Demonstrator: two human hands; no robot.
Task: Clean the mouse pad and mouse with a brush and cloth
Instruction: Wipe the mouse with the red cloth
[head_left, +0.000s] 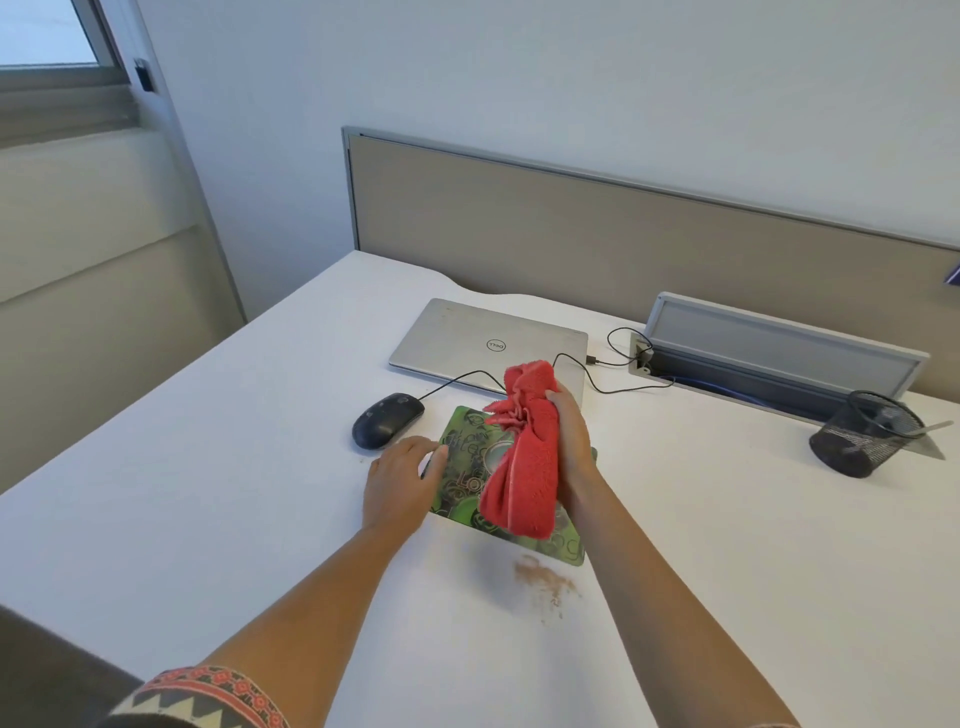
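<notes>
A green patterned mouse pad (467, 457) lies flat on the white desk (208, 467). My right hand (574, 447) grips a bunched red cloth (524, 457) that hangs over the pad's middle and hides part of it. My left hand (400, 480) rests palm down, its fingers pressing on the pad's left edge. A black wired mouse (387, 420) sits on the desk just left of the pad's far corner, apart from both hands. No brush is in view.
A closed silver laptop (483, 340) lies behind the pad, the mouse cable (602, 387) running past it to an open cable tray (779, 358). A black mesh pen cup (862, 434) stands at right. Brown crumbs (545, 582) lie on the desk before the pad.
</notes>
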